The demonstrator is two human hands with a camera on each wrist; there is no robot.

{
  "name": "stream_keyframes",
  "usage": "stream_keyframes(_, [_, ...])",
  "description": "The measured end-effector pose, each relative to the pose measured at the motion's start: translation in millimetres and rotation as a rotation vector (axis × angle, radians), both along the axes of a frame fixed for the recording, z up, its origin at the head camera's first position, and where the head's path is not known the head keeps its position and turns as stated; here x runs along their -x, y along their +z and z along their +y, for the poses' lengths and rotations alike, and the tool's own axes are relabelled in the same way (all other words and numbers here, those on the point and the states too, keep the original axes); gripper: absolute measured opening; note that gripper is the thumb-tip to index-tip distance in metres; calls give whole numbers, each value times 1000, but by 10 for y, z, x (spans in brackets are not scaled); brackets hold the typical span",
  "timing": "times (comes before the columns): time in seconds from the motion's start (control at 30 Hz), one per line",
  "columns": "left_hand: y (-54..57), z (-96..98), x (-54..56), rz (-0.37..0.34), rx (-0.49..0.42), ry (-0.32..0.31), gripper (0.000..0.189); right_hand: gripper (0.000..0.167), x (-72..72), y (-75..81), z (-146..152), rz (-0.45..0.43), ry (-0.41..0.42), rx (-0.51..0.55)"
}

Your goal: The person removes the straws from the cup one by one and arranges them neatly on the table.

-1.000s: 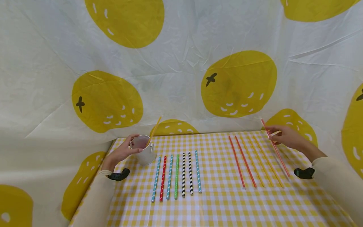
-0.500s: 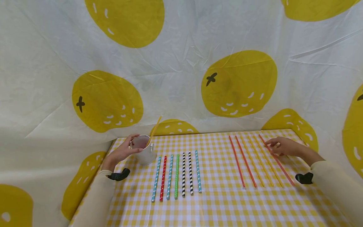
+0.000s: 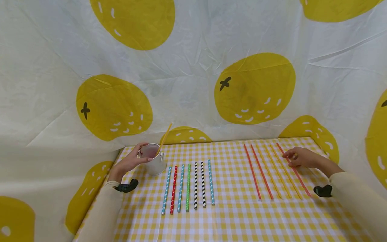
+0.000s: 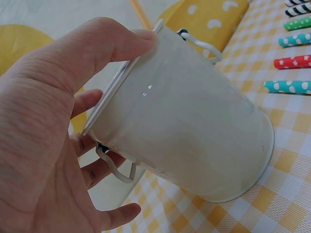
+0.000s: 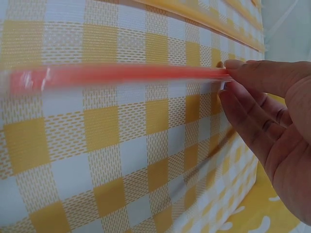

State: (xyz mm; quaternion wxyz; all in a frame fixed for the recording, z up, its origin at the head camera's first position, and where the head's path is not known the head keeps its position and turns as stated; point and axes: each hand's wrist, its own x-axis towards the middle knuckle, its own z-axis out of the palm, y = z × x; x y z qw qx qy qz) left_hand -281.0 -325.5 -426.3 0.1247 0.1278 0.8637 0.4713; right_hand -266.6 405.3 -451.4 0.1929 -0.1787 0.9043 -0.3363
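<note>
At the left of the head view stands a small white metal pail (image 3: pixel 157 167) with side handles. My left hand (image 3: pixel 132 161) grips its rim; in the left wrist view the thumb presses on the pail (image 4: pixel 189 116) near the rim. A yellow straw (image 3: pixel 166 136) leans out of it. On the right, my right hand (image 3: pixel 303 157) pinches a red plastic straw (image 3: pixel 302 182) between thumb and fingertips. This red straw (image 5: pixel 121 74) lies on or just above the checked cloth; which one is hard to tell.
Left of the pinched straw lie several yellow straws (image 3: pixel 276 171) and two red straws (image 3: pixel 253 171) in a row. Patterned paper straws (image 3: pixel 188 188) line up beside the pail. A yellow checked cloth (image 3: pixel 231 218) covers the table; a lemon-print curtain (image 3: pixel 193 101) hangs behind.
My right hand lowered the red straw to the cloth, at the right end of the row, and loosened its fingers. Now it pinches the straw again, whose near end has shifted slightly left.
</note>
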Motion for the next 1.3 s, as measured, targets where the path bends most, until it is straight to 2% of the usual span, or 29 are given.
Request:
stream_keyframes(0.2, [-13,-5,8,6,18,-4,80,44,26,-6,-9,39,14,-35])
stream_keyframes(0.5, [-17,-6,28,4,30,-1,83,43,46,27,-4,25,7,-3])
stream_keyframes(0.73, [-11,-24,25,0,48,-3,83,42,73,90,-44,150,9,-15])
stream_keyframes(1.03, [5,-9,19,-7,57,5,84,35,71,286,-353,319,-21,-22])
stream_keyframes(1.3, [2,-17,19,7,52,-5,84,39,87,463,-666,305,-42,61])
